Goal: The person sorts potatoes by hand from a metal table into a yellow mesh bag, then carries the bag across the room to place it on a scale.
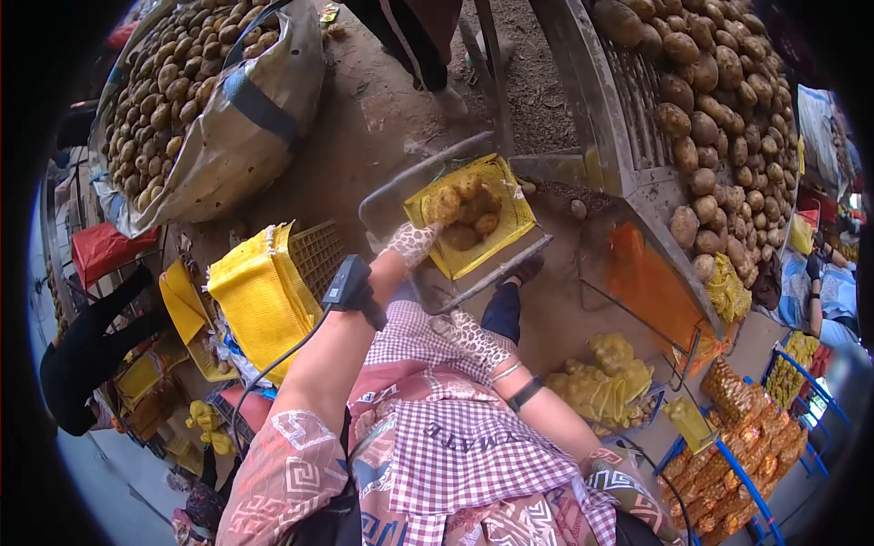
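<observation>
A yellow mesh bag (521, 207) hangs open on a metal frame (492, 273) in front of me, with several potatoes (462, 237) inside. My left hand (417, 242), in a leopard-print glove, is at the left edge of the bag beside the potatoes; its fingers are hard to make out. My right hand (460, 335), in a matching glove, lies low against the checked apron (464, 455), just below the frame. Its fingertips are too unclear to tell what they touch.
A big sack of potatoes (246, 146) stands upper left, a potato pile (719, 118) upper right. Folded yellow bags (250, 296) lie left. Filled bags (605, 382) sit lower right, near stacked orange sacks (728, 455). Another person's legs (410, 36) show at the top.
</observation>
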`<state>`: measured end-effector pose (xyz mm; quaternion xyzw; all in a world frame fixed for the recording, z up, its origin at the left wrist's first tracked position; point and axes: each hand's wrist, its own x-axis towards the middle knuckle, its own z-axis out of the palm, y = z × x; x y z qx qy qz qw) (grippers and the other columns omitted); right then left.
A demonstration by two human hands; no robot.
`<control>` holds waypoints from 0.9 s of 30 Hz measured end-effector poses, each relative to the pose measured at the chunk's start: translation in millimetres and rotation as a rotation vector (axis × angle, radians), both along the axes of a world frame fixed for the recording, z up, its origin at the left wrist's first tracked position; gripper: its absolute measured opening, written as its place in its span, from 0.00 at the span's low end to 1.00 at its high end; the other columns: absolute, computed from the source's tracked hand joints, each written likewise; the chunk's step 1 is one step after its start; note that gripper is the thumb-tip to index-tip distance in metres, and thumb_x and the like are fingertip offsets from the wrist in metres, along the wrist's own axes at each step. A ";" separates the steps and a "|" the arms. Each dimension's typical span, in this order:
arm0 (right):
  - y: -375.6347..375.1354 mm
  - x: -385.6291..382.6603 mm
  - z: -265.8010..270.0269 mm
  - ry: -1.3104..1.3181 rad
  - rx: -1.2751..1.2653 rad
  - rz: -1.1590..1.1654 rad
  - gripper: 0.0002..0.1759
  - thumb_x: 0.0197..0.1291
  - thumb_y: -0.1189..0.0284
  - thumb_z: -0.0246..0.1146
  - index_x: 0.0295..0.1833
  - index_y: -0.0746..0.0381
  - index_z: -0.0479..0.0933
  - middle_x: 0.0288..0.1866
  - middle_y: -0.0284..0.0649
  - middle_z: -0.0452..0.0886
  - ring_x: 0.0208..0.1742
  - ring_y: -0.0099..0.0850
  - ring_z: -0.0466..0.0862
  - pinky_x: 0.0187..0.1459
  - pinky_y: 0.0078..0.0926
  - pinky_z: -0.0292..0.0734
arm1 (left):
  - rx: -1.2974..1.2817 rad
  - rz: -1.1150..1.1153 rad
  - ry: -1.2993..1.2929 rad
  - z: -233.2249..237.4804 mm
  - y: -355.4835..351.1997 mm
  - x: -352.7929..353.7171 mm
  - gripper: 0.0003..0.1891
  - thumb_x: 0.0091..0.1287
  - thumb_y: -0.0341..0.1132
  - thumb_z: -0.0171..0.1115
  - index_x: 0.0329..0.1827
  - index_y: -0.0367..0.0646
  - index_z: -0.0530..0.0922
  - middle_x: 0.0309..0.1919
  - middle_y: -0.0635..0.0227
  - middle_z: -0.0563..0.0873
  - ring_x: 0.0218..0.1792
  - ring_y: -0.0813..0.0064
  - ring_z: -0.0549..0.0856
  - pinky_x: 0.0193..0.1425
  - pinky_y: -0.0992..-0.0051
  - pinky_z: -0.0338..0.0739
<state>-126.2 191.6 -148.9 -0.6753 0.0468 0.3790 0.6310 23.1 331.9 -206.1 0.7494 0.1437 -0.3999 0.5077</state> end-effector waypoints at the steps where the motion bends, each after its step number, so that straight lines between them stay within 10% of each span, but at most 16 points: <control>1: 22.2 2.6 -6.2 0.135 0.098 -0.257 0.25 0.67 0.60 0.60 0.63 0.65 0.70 0.60 0.46 0.74 0.60 0.35 0.74 0.61 0.26 0.69 | -0.061 0.076 0.045 0.6 1.4 -2.6 0.23 0.72 0.49 0.56 0.57 0.37 0.79 0.51 0.61 0.84 0.51 0.69 0.80 0.55 0.70 0.73; 2: 36.3 1.6 -12.8 0.270 0.197 -0.520 0.18 0.67 0.64 0.62 0.57 0.63 0.74 0.54 0.39 0.77 0.52 0.29 0.77 0.51 0.19 0.76 | -0.170 0.133 0.027 12.0 3.6 -3.6 0.21 0.72 0.46 0.57 0.57 0.37 0.78 0.49 0.62 0.85 0.50 0.71 0.80 0.54 0.71 0.74; 7: 59.4 -0.6 -49.5 0.362 0.121 -0.430 0.13 0.65 0.68 0.62 0.52 0.62 0.77 0.50 0.37 0.79 0.52 0.28 0.78 0.52 0.27 0.74 | -0.182 0.088 0.068 21.4 9.6 2.1 0.19 0.72 0.42 0.58 0.58 0.37 0.77 0.50 0.64 0.84 0.50 0.73 0.80 0.52 0.71 0.75; 9: 68.8 17.4 -49.9 -0.498 -0.081 -0.485 0.11 0.62 0.70 0.63 0.49 0.61 0.78 0.44 0.39 0.82 0.49 0.36 0.80 0.53 0.37 0.74 | -0.317 0.153 0.073 20.7 13.9 3.8 0.20 0.72 0.41 0.58 0.61 0.38 0.75 0.52 0.65 0.83 0.50 0.73 0.80 0.54 0.71 0.76; 11: 67.0 21.1 -61.0 -0.751 -0.253 -0.391 0.10 0.58 0.71 0.63 0.45 0.61 0.79 0.42 0.42 0.83 0.47 0.44 0.81 0.51 0.41 0.75 | -0.343 0.140 0.113 25.1 18.4 2.9 0.20 0.72 0.41 0.58 0.62 0.38 0.74 0.52 0.65 0.82 0.51 0.73 0.80 0.55 0.71 0.75; 17: 53.6 8.0 -45.4 -0.505 -0.570 0.065 0.13 0.62 0.61 0.56 0.36 0.59 0.80 0.34 0.47 0.83 0.41 0.47 0.82 0.46 0.47 0.76 | -0.327 0.085 0.088 26.8 11.5 -11.2 0.24 0.73 0.44 0.57 0.64 0.34 0.71 0.55 0.59 0.81 0.53 0.69 0.79 0.59 0.69 0.72; 21: 35.0 -26.9 -2.6 0.033 -0.609 0.143 0.25 0.67 0.52 0.51 0.39 0.62 0.83 0.40 0.50 0.85 0.44 0.46 0.84 0.47 0.44 0.78 | -0.544 0.580 0.365 56.7 18.4 22.6 0.18 0.73 0.45 0.55 0.54 0.39 0.77 0.48 0.64 0.82 0.46 0.72 0.79 0.49 0.68 0.76; 27: -8.7 -66.5 64.1 0.369 -0.780 0.220 0.32 0.61 0.41 0.55 0.43 0.61 0.83 0.42 0.53 0.84 0.47 0.49 0.84 0.52 0.45 0.77 | -0.336 0.117 0.111 -14.6 25.0 -18.5 0.20 0.72 0.41 0.57 0.60 0.37 0.75 0.52 0.65 0.82 0.52 0.73 0.78 0.57 0.75 0.72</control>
